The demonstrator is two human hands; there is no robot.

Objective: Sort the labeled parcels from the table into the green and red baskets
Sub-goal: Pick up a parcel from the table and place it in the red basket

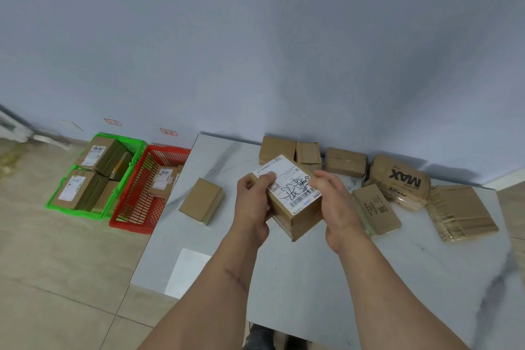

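Observation:
Both hands hold a brown cardboard parcel (295, 207) with a white shipping label on top, lifted above the middle of the marble table (312, 278). My left hand (252, 202) grips its left side, thumb on the label. My right hand (338, 204) clasps its right side. A small plain parcel (202, 200) lies to the left on the table. On the floor to the left stand the green basket (56, 206), holding several labeled parcels, and beside it the red basket (133, 207), with a labeled parcel inside.
Several more parcels lie along the table's back and right: two small boxes (292, 149), a taped one (345, 162), a "MAX" parcel (403, 176), a flat "MYFA" box (376, 209), a taped packet (461, 212). A white sheet (187, 271) rests at the table's left front.

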